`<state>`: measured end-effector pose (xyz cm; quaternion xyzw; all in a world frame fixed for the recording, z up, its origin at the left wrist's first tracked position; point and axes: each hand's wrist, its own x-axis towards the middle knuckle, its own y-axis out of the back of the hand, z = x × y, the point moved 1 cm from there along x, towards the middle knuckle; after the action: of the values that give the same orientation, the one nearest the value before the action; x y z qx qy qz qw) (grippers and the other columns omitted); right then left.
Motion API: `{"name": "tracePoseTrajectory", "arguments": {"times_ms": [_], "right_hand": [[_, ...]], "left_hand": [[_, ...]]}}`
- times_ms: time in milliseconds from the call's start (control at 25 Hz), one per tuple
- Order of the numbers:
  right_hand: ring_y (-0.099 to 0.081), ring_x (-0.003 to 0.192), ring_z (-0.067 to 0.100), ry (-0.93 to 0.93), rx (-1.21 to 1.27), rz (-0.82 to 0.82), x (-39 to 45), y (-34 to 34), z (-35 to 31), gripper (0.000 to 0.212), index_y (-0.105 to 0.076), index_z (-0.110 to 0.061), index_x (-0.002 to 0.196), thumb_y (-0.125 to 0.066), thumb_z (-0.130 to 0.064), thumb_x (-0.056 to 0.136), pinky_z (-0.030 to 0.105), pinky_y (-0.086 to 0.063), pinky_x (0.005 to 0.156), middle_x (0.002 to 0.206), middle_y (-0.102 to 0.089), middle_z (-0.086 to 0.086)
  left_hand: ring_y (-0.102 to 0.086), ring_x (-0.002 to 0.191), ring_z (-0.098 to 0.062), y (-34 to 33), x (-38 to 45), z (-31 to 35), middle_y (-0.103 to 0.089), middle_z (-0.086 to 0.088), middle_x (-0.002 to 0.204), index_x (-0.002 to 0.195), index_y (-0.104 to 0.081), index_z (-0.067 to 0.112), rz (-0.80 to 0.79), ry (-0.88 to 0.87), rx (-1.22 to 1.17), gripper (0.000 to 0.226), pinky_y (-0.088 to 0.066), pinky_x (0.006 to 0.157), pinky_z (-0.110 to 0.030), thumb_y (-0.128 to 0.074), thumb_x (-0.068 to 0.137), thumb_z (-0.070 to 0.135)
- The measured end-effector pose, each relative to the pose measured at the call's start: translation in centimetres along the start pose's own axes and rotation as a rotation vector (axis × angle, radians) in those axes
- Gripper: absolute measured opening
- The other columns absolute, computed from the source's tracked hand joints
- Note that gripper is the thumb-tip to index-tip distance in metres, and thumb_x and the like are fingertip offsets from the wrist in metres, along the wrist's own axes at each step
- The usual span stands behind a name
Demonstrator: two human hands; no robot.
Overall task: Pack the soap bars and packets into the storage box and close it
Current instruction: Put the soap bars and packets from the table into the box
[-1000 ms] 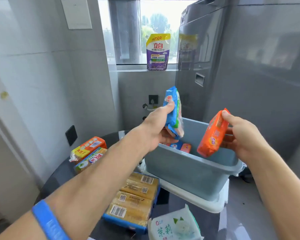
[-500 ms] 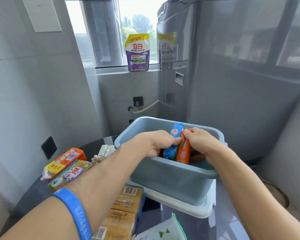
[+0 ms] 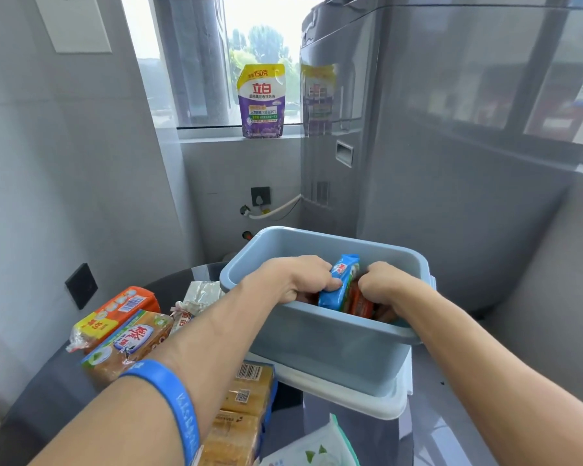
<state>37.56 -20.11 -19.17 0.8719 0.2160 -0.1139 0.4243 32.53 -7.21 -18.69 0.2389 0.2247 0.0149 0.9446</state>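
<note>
Inside the blue-grey storage box (image 3: 323, 344), both hands reach down among the packets. The left hand (image 3: 297, 280) curls round a blue soap packet (image 3: 340, 284) standing on end; the right hand (image 3: 384, 285) grips an orange soap packet (image 3: 360, 302) just beside it. The box sits on its white lid (image 3: 367, 398) on the dark worktop (image 3: 41, 395). Left of the box lie wrapped soap multipacks (image 3: 122, 327) and yellow soap bars (image 3: 243, 408).
</note>
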Motion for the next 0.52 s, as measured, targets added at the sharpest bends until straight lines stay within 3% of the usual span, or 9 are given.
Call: {"name": "tracePoseTrajectory", "arguments": {"times_ms": [80, 240, 320, 440, 520], "right_hand": [[-0.069, 0.092, 0.042, 0.008, -0.058, 0.052, -0.1, 0.0, -0.1, 0.023, -0.062, 0.003, 0.103, -0.044, -0.008, 0.095, 0.049, -0.058, 0.08, 0.096, -0.068, 0.024], [-0.067, 0.095, 0.04, 0.038, -0.08, 0.055, 0.2, -0.1, 0.1, 0.027, -0.062, 0.005, 0.114, -0.045, -0.004, 0.095, 0.047, -0.056, 0.084, 0.108, -0.066, 0.024], [-0.068, 0.089, 0.041, 0.027, -0.07, 0.018, 0.4, -0.1, 0.3, 0.023, -0.064, 0.006, 0.102, -0.043, -0.001, 0.093, 0.05, -0.057, 0.086, 0.099, -0.068, 0.026], [-0.062, 0.07, 0.031, 0.037, -0.235, -0.015, 0.5, -0.3, 0.3, 0.025, -0.055, -0.004, 0.074, -0.044, -0.008, 0.096, 0.038, -0.057, 0.07, 0.073, -0.06, 0.014], [-0.056, 0.066, 0.024, 0.056, -0.433, -0.054, 0.5, -0.7, 0.2, 0.027, -0.05, -0.012, 0.071, -0.046, -0.017, 0.097, 0.029, -0.047, 0.06, 0.071, -0.056, 0.006]], "left_hand": [[-0.066, 0.107, -0.032, -0.3, -0.2, 0.1, -0.066, -0.019, 0.12, 0.122, -0.059, 0.003, -0.022, -0.034, 0.118, 0.026, -0.054, 0.092, -0.041, -0.057, 0.098, 0.014], [-0.058, 0.089, -0.024, -0.9, -0.6, 0.9, -0.064, -0.007, 0.118, 0.126, -0.061, 0.017, 0.033, -0.093, 0.719, 0.033, -0.044, 0.062, -0.028, -0.056, 0.094, 0.023], [-0.056, 0.082, -0.019, -0.8, -0.8, 1.0, -0.066, -0.003, 0.117, 0.126, -0.063, 0.02, 0.051, -0.089, 0.746, 0.035, -0.037, 0.051, -0.025, -0.058, 0.091, 0.02], [-0.063, 0.091, -0.021, -0.9, -0.8, 0.6, -0.07, -0.003, 0.111, 0.114, -0.071, 0.018, 0.135, -0.134, 0.651, 0.028, -0.049, 0.064, -0.026, -0.065, 0.086, 0.017], [-0.064, 0.089, -0.024, -0.6, -1.5, 0.3, -0.071, -0.001, 0.097, 0.092, -0.074, 0.021, 0.282, -0.2, 0.665, 0.013, -0.05, 0.071, -0.029, -0.064, 0.084, 0.022]]}}
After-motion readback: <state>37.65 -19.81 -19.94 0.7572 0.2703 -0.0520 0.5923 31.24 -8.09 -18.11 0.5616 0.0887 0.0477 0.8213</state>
